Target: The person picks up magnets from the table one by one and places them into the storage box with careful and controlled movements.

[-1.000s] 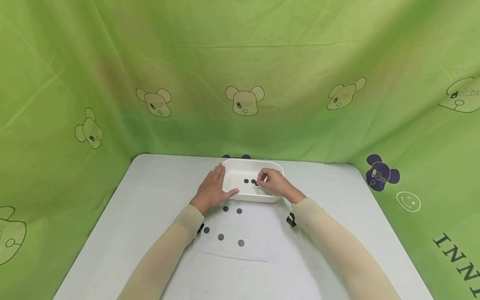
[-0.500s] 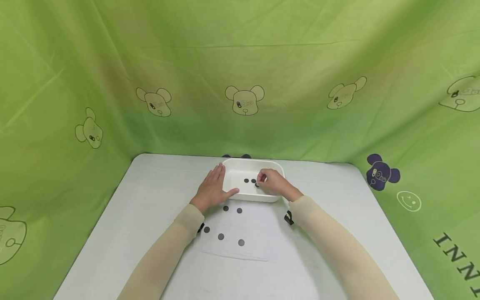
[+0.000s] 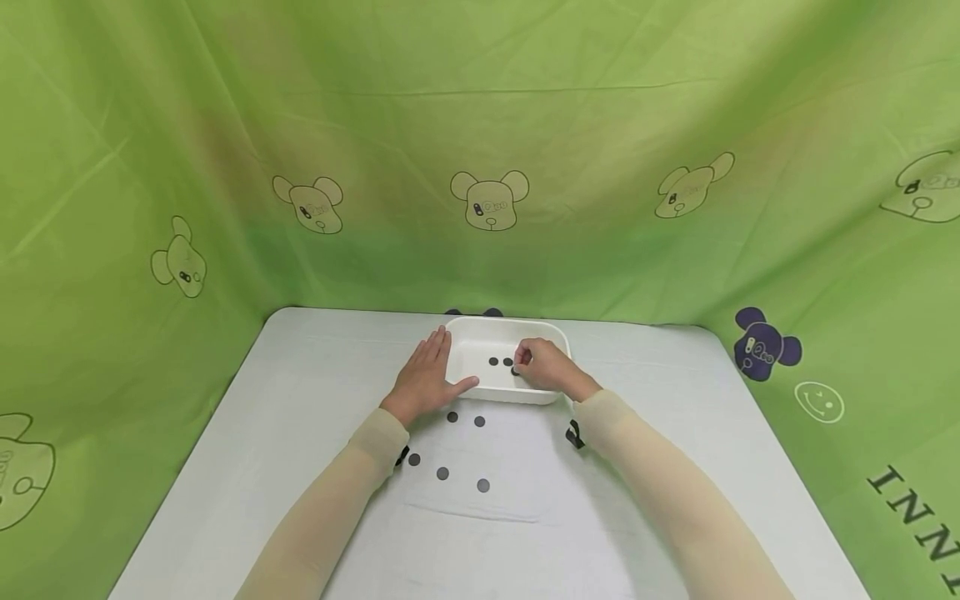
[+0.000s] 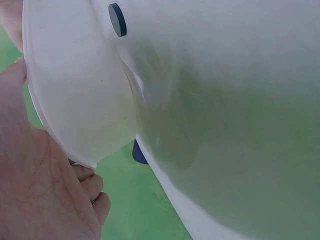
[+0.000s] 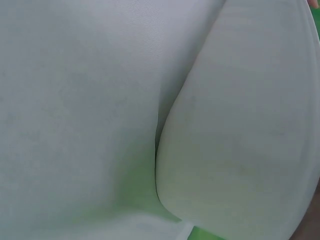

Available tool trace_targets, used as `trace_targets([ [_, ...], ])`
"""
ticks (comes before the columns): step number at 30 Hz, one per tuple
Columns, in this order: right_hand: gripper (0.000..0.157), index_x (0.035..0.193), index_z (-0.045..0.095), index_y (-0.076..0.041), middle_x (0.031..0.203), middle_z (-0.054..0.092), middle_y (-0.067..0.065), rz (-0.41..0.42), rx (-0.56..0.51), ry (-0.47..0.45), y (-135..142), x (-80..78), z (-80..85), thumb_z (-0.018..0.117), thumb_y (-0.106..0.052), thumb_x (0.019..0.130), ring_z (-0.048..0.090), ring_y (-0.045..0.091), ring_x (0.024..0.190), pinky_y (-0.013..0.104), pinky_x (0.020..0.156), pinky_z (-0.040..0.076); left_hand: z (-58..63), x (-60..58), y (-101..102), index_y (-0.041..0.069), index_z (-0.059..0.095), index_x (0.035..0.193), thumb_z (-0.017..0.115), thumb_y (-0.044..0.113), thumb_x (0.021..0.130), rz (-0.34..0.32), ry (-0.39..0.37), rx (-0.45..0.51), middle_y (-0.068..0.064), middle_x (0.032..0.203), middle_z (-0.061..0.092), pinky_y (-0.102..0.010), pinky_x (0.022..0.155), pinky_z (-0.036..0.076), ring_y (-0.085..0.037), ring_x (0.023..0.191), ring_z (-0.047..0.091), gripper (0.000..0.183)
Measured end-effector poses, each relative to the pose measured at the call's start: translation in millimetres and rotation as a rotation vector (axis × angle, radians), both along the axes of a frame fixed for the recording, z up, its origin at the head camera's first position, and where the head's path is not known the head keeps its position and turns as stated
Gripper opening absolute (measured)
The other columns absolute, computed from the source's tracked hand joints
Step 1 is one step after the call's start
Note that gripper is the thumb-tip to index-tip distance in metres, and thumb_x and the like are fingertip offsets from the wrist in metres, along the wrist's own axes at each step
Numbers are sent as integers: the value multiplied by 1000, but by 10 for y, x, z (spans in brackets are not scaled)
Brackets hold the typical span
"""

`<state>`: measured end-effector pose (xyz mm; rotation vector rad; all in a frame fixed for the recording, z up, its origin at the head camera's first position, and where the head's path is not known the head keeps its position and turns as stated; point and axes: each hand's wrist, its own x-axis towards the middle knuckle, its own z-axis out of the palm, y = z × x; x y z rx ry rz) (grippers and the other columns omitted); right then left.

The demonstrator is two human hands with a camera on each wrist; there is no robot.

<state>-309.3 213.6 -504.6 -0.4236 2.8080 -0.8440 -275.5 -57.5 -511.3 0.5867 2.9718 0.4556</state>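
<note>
A white plastic basin (image 3: pixel 510 396) sits near the table's far edge. My left hand (image 3: pixel 422 382) rests against its left end with straight fingers, the thumb stretched along the near rim. In the left wrist view that hand (image 4: pixel 45 185) lies along the basin's rim. My right hand (image 3: pixel 546 365) reaches over the basin's right side, and its thumb and fingers pinch a small black disc (image 3: pixel 515 372), partly hidden by the fingertips. Just left of it, two more black discs (image 3: pixel 493 362) lie apart on the basin floor. The right wrist view shows mostly the basin's outer wall (image 5: pixel 235 120).
Several similar dark discs (image 3: pixel 443 473) lie scattered on the white tabletop (image 3: pixel 600 517) in front of the basin. One disc (image 4: pixel 117 20) shows close to the basin in the left wrist view. Green printed cloth (image 3: pixel 487 125) hangs behind the table and at its sides.
The right forearm and wrist have shifted slightly left, while the right fingertips stay at the same disc, which sits slightly lower. The left hand and basin hold their places.
</note>
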Motion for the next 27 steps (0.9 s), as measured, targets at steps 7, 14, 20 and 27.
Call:
trace_targets([
  [7, 7, 94, 68, -7, 90, 69, 5, -16, 3, 0, -14, -5, -7, 73, -8, 99, 63, 20, 84, 40, 85, 57, -1, 4, -4, -1, 9, 171, 46, 78, 102, -2, 10, -4, -17, 180, 5, -40, 136, 6, -31, 167, 8, 112],
  [14, 7, 94, 69, -8, 91, 71, 5, -27, 34, 15, -24, -16, -25, 74, -8, 99, 65, 20, 84, 40, 86, 58, 6, 2, -5, -1, 8, 171, 46, 78, 102, 0, 2, 6, -16, 180, 4, -39, 136, 5, -29, 167, 6, 112],
  [20, 9, 94, 69, -9, 90, 71, 4, -31, 60, 35, -26, -15, -31, 76, -11, 99, 64, 19, 83, 40, 84, 58, 5, 1, -9, -1, 8, 171, 46, 78, 101, -3, 7, 6, -16, 180, 4, -40, 136, 5, -30, 167, 7, 112],
  [27, 8, 94, 69, -11, 90, 70, 3, -28, 81, 52, -19, -29, -68, 75, -11, 99, 64, 19, 83, 39, 82, 58, 3, 1, -11, -1, 8, 171, 46, 78, 102, -4, 0, 6, -16, 180, 4, -39, 136, 5, -30, 167, 7, 112],
])
